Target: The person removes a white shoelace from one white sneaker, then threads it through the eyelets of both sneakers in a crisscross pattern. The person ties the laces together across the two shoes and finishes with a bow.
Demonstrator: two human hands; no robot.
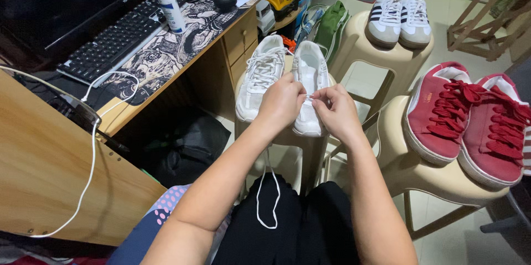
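fingers of both hands meet over a white sneaker, pinched together on a thin white lace. left hand and right hand are side by side, almost touching, knuckles up, each clamped on the white lace, whose loose end hangs down in a long loop over the person's black-clad lap. the unlaced white sneaker lies under the hands on a beige plastic stool, toe pointing back at the person. just beside it, on the same stool, sits its partner, a laced white sneaker.

to the right, a second beige stool carries a pair of red sneakers with red laces. farther back, a third stool holds a pair of white sneakers with dark stripes.

at the left stands a wooden counter with a black keyboard on a patterned mat, a white bottle and a white cable trailing over its edge.
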